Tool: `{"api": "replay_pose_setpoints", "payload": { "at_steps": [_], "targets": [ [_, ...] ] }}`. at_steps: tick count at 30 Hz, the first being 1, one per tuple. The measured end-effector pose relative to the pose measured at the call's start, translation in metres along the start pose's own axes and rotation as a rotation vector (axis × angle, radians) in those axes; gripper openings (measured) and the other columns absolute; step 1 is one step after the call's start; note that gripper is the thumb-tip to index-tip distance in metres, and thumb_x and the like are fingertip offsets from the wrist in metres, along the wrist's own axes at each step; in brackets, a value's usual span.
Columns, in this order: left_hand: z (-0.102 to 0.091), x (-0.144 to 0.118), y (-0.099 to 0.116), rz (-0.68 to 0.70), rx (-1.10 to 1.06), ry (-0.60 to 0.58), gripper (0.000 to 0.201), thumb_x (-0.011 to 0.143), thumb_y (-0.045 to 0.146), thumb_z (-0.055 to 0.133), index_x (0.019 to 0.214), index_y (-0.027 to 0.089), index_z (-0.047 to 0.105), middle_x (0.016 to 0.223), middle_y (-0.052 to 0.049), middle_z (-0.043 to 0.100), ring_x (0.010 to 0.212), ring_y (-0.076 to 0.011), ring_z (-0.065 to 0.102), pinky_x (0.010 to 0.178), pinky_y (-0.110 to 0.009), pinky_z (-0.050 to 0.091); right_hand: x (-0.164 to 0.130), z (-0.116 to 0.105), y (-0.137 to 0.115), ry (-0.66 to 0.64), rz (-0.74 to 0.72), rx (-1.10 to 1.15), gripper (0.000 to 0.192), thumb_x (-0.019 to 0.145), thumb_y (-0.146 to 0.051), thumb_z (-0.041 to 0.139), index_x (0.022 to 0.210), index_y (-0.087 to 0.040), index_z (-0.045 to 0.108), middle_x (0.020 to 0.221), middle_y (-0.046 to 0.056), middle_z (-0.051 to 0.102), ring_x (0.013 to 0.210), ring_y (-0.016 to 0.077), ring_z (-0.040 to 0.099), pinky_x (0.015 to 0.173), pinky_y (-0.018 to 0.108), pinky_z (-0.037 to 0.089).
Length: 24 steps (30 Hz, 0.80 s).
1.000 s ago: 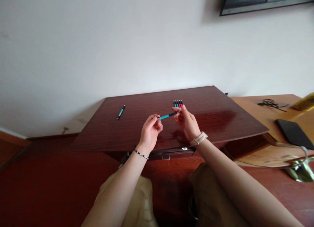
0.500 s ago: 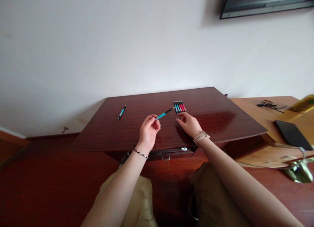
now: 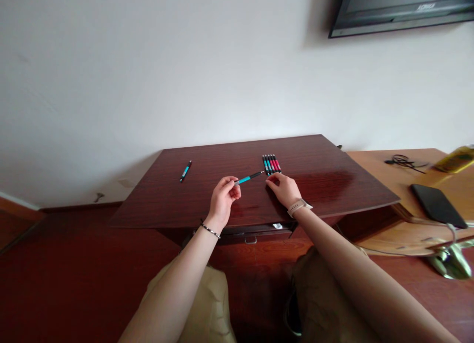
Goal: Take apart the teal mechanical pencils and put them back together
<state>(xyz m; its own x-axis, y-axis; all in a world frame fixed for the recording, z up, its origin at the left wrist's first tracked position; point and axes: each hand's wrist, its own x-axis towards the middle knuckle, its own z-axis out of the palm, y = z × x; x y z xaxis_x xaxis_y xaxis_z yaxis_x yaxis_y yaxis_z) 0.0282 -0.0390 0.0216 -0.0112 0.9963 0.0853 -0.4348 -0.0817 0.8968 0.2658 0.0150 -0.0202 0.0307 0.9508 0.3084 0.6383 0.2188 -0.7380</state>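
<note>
My left hand [image 3: 223,198] pinches the end of a teal and black pen [image 3: 249,178] above the dark wooden table [image 3: 207,204], its far tip pointing right toward a row of several teal and pink pens [image 3: 271,163] lying side by side. My right hand [image 3: 283,188] rests on the table just in front of that row, fingers spread, holding nothing. Another teal pen [image 3: 185,171] lies alone on the table's left part.
A lighter wooden desk [image 3: 403,182] at the right carries a black phone [image 3: 437,205], a coiled black cable [image 3: 403,161] and a yellow object [image 3: 457,159]. A drawer handle [image 3: 251,239] shows under the table's front edge. A screen [image 3: 400,9] hangs on the white wall.
My right hand let go of the pen's far end and dropped onto the table in front of the row. My left hand keeps the pen, now angled toward the row.
</note>
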Motion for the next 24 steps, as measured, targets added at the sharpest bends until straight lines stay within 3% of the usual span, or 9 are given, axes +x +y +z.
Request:
{"api": "replay_pose_setpoints", "payload": {
  "at_steps": [5,9,16,24],
  "targets": [
    [-0.01,0.01,-0.004,-0.011,0.139,-0.068,0.024,0.09,0.036,0.073,0.105,0.018,0.068,0.081,-0.004,0.072,0.071,-0.0145,0.063,0.068,-0.027,0.045,0.003,-0.006,0.004,0.068,0.051,0.457,0.034,0.086,-0.054,0.076,0.094,-0.022,0.076,0.087,0.006,0.077,0.073,0.0211,0.066,0.073,0.035,0.052],
    [-0.017,0.019,-0.007,-0.022,0.23,-0.134,0.028,0.09,0.039,0.074,0.108,0.017,0.068,0.089,-0.008,0.077,0.076,-0.0164,0.066,0.072,-0.029,0.048,0.002,-0.009,0.006,0.107,0.118,0.706,0.04,0.08,-0.057,0.082,0.097,-0.021,0.075,0.09,0.005,0.076,0.073,0.0182,0.064,0.072,0.032,0.052],
    [-0.023,0.027,-0.011,-0.005,0.237,-0.142,0.029,0.091,0.039,0.075,0.11,0.018,0.067,0.095,-0.008,0.079,0.074,-0.0143,0.064,0.071,-0.027,0.047,0.0,-0.012,0.001,0.1,0.148,0.776,0.033,0.081,-0.048,0.082,0.095,-0.02,0.073,0.089,0.002,0.072,0.073,0.0152,0.062,0.071,0.029,0.05],
    [-0.02,0.023,-0.009,0.014,0.415,-0.167,0.026,0.096,0.039,0.069,0.11,0.018,0.069,0.095,-0.008,0.078,0.071,-0.0138,0.062,0.066,-0.025,0.045,-0.007,-0.018,-0.015,0.035,0.092,0.744,0.041,0.085,-0.059,0.077,0.101,-0.022,0.069,0.094,0.003,0.072,0.08,0.0181,0.066,0.076,0.031,0.054]
  ]
}}
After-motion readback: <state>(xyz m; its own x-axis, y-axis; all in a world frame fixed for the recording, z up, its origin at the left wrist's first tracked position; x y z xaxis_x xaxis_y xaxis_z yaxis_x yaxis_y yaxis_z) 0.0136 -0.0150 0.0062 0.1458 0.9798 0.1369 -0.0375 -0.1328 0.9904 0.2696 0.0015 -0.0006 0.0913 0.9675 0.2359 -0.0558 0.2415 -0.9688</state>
